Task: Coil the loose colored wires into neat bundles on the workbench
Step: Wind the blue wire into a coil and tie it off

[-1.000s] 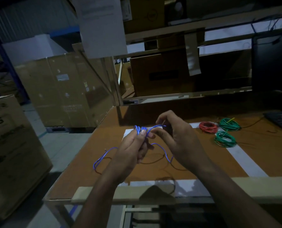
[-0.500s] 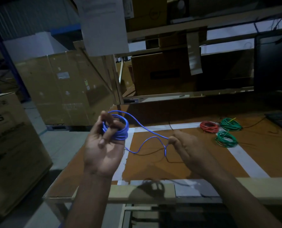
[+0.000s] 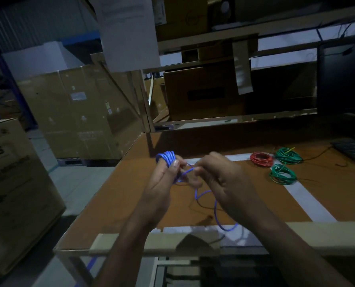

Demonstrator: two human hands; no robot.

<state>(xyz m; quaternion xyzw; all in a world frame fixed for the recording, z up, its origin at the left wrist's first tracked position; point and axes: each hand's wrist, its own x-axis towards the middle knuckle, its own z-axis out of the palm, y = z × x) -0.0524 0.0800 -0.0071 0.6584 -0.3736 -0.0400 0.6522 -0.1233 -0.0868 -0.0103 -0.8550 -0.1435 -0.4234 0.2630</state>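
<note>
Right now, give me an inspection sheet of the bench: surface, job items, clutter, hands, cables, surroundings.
Surface: brown workbench with white tape strips.
Job items: blue wire partly coiled, its tail loose on the bench; red coil and two green coils finished, far right.
Clutter: nothing seen.
Hands: left hand grips the blue coil; right hand pinches the strand.
Cables: thin dark lead beside the keyboard.
Surroundings: cardboard boxes, shelving, dark monitor.
</note>
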